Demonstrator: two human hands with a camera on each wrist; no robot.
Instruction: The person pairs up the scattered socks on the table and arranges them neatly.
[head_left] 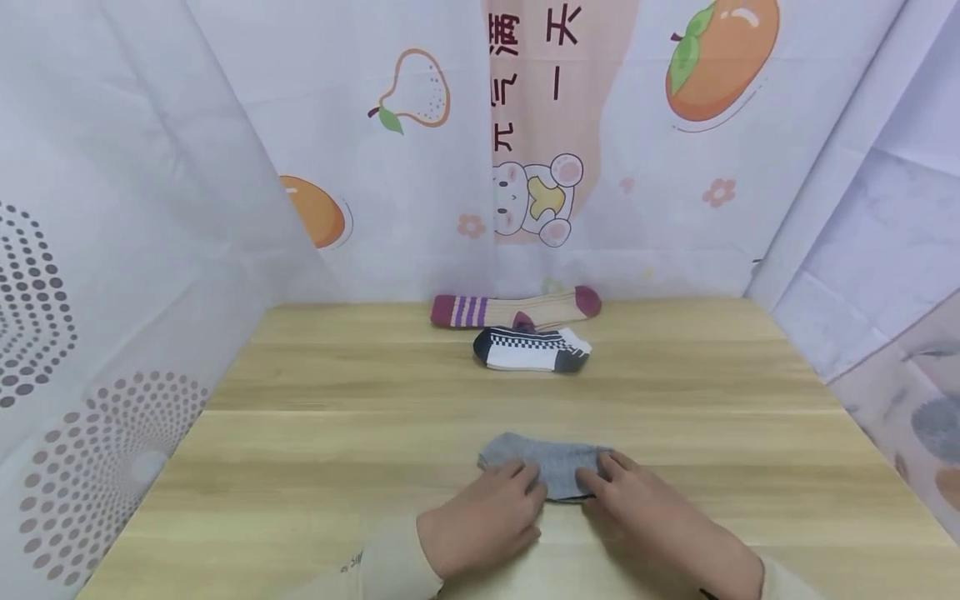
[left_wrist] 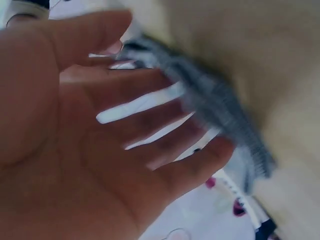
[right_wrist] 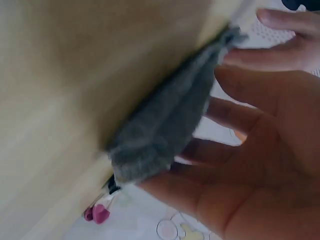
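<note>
A grey sock lies flat near the front of the wooden table, a dark edge showing along its near side. On its left part rest the fingertips of my left hand; in the left wrist view those fingers look fairly straight and spread, the thumb apart from the sock. My right hand touches the sock's right end, its fingers extended along the grey fabric in the right wrist view. Farther back lie a black-and-white checked sock and, behind it, a cream sock with maroon ends and purple stripes.
The wooden table top surrounds the socks. A white curtain printed with fruit and a cartoon animal hangs along the back edge, and patterned cloth covers the left side. More pale cloth hangs at the right.
</note>
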